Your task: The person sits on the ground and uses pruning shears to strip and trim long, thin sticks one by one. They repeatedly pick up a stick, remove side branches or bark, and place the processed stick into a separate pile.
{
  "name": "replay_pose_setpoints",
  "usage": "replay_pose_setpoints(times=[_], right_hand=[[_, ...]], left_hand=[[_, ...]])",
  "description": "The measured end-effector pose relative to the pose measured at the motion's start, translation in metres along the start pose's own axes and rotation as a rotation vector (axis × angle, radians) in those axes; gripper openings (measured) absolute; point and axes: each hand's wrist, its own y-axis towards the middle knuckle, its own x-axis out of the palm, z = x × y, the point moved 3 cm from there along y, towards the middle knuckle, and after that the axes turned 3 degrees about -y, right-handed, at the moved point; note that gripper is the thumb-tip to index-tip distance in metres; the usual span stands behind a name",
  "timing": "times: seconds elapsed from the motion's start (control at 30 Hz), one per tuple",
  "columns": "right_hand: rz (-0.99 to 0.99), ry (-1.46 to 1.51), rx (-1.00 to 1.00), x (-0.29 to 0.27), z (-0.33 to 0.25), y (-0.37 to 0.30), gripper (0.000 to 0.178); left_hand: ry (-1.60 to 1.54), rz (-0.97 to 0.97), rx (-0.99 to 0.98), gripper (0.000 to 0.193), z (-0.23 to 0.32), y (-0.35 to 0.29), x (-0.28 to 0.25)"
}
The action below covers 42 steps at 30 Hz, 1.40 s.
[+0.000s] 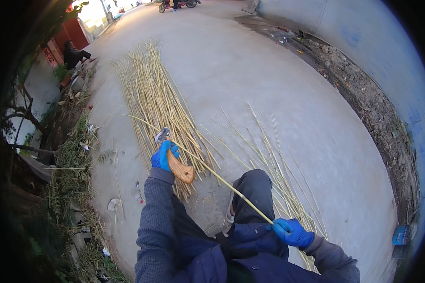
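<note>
My left hand [162,156], in a blue glove, is closed around a tool with a curved wooden handle [181,170] and a grey metal head [162,135]. A long thin stalk [222,180] runs slantwise across my lap, passing right by the tool's head; whether the metal bites it cannot be made out. Its thicker end sits in my right hand [293,232], also blue-gloved and closed, beside my right knee. Beyond my left hand lies a large pile of straw-coloured stalks [158,99]. A smaller, looser bunch of stalks [274,162] rests on the right, partly behind my leg.
Dry weeds and litter [73,174] line the left edge of the concrete lane [231,56]. Along the right run a dirt strip [363,89] and a pale blue wall [378,37]. A person [74,55] sits far left; a red motorbike [174,4] stands at the far end.
</note>
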Motion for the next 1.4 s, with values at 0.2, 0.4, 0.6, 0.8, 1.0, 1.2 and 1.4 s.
replay_pose_setpoints(times=[0.2,0.4,0.6,0.8,1.0,1.2,1.4], right_hand=[[-0.129,0.257,0.316,-0.013,0.005,-0.010,0.036],[0.238,-0.144,-0.247,-0.001,-0.060,0.090,0.034],[0.156,-0.303,-0.220,-0.005,-0.034,0.049,0.020],[0.043,-0.333,-0.146,-0.036,-0.015,-0.044,0.016],[0.098,-0.346,-0.164,-0.043,-0.014,-0.067,0.020],[0.257,-0.378,0.021,-0.086,-0.002,-0.073,0.018],[0.250,-0.536,0.086,-0.112,0.016,-0.049,0.019]], left_hand=[[-0.067,-0.013,-0.024,0.035,0.011,-0.007,-0.006],[-0.147,-0.110,-0.120,0.033,-0.036,-0.087,0.053],[-0.130,0.048,0.130,0.037,0.013,-0.006,-0.050],[-0.164,0.335,0.299,0.042,0.135,0.099,-0.280],[-0.105,0.236,0.172,0.031,0.229,0.102,-0.468],[-0.219,0.346,0.115,0.050,0.270,0.083,-0.555],[-0.158,0.086,-0.100,0.050,0.242,0.053,-0.501]])
